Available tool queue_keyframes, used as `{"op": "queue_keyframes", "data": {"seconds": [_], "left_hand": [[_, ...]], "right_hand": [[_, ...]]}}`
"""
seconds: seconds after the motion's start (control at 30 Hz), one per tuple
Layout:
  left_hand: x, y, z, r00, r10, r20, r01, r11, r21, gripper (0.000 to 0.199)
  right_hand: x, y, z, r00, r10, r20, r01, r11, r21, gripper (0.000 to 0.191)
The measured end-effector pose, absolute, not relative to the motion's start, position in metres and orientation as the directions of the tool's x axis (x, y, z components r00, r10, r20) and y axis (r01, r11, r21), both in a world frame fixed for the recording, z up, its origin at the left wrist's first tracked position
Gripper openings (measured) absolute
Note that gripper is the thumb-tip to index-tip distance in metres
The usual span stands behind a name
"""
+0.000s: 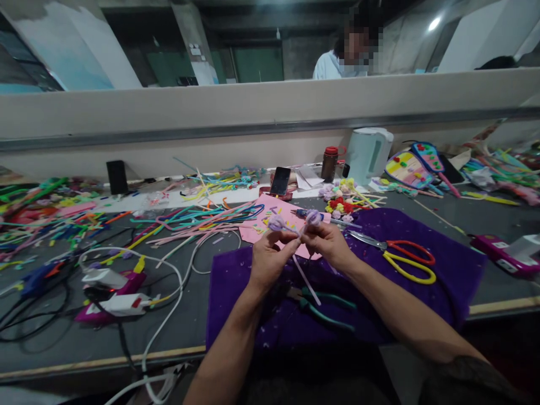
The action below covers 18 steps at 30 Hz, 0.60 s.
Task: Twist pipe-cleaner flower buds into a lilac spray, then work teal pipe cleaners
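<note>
My left hand and my right hand meet above a purple cloth, both with fingers pinched. Between them are lilac pipe cleaners; one fuzzy coiled end rises over the left fingers and a second coiled end over the right. A pale lilac stem hangs down from the fingertips. Below lie pliers with green handles. To the right rest scissors with red and yellow handles. Behind my hands is a pink sheet with small cut bits on it.
Bundled pipe cleaners spread left of the pink sheet. A power strip with white cables sits at left, a second power strip at right. Farther back stand a phone, a brown bottle and a kettle. A person is beyond the partition.
</note>
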<state>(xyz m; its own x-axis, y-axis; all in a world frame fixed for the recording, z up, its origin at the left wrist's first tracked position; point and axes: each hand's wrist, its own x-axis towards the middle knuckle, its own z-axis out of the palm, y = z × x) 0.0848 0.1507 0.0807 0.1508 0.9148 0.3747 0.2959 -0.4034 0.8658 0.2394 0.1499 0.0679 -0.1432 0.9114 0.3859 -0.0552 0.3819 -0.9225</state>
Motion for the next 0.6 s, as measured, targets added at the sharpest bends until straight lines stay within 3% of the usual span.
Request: {"op": "queue_keyframes", "data": {"seconds": [0.17,0.33,0.43,0.6], "left_hand": [[0.0882,0.1472,0.0800,0.048,0.917,0.395,0.332,-0.388,0.860,0.017],[0.0915,0.1447,0.0744,-0.008,0.867,0.498,0.444,-0.443,0.779,0.013],[0.0907,0.1447,0.0770,0.001,0.889,0.458,0.376,-0.425,0.824,0.011],[0.0862,0.1515,0.0834,0.225,0.961,0.163,-0.059,-0.154,0.986,0.023]], "right_hand": [[0.2409,0.1439,0.0722,-0.102,0.798,0.594,0.200,0.602,-0.773,0.012],[0.2393,0.1396,0.0741,-0.106,0.749,0.654,0.280,0.654,-0.703,0.008],[0.2380,0.1397,0.0745,-0.071,0.807,0.586,0.246,0.584,-0.774,0.009],[0.2382,0.1469,0.0733,-0.102,0.951,0.291,-0.098,0.282,-0.955,0.018]]}}
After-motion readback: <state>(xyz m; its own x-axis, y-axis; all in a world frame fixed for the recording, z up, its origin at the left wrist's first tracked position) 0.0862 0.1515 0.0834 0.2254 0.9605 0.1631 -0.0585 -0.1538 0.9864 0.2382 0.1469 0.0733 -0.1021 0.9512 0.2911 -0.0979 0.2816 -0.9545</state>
